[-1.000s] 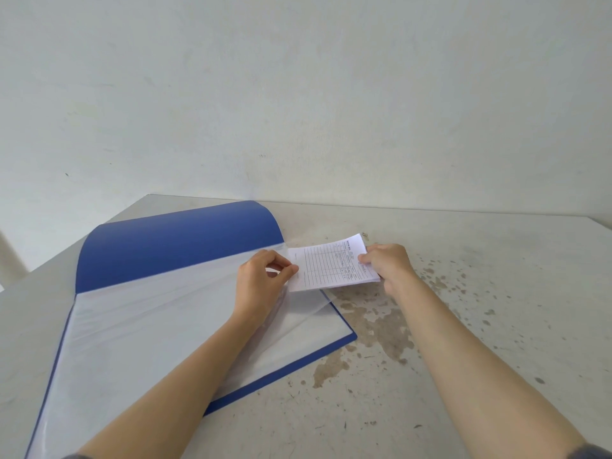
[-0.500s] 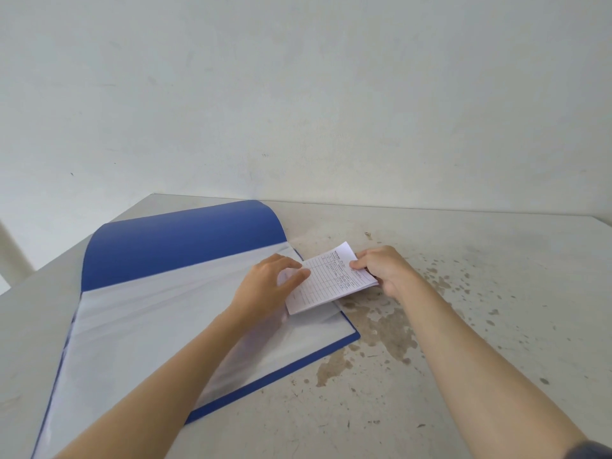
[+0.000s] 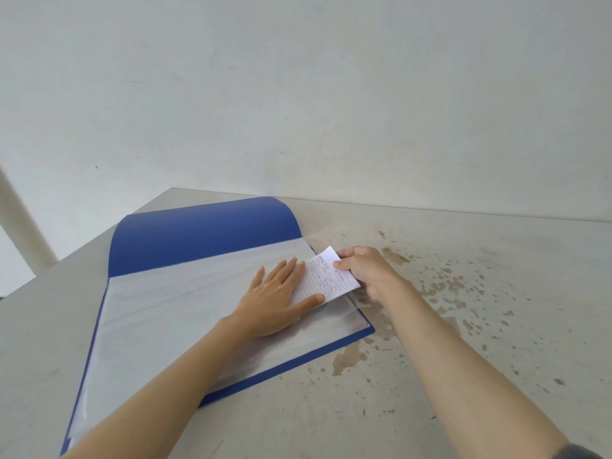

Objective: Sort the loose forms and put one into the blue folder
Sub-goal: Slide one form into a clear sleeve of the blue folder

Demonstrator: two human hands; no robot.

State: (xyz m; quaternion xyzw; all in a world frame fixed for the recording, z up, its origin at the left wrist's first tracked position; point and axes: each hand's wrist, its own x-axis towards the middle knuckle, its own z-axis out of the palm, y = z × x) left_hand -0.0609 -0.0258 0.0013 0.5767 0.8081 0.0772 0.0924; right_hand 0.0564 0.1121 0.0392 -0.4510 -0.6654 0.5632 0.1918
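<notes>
The blue folder (image 3: 198,233) lies open on the table, its cover curled up at the back and a clear plastic sleeve (image 3: 165,306) spread across it. A small white printed form (image 3: 326,279) sits at the sleeve's right edge, its left part under the plastic. My right hand (image 3: 367,271) pinches the form's right end. My left hand (image 3: 280,299) lies flat on the sleeve with fingers spread, touching the form's left side.
The grey table (image 3: 463,326) is stained with brown patches to the right of the folder. A white wall (image 3: 298,94) rises right behind the table's far edge. A pale post (image 3: 23,213) stands at the far left.
The form has slid leftward into the sleeve, pushed by my right hand. My left hand has let go of the sleeve's edge and flattened on the plastic.
</notes>
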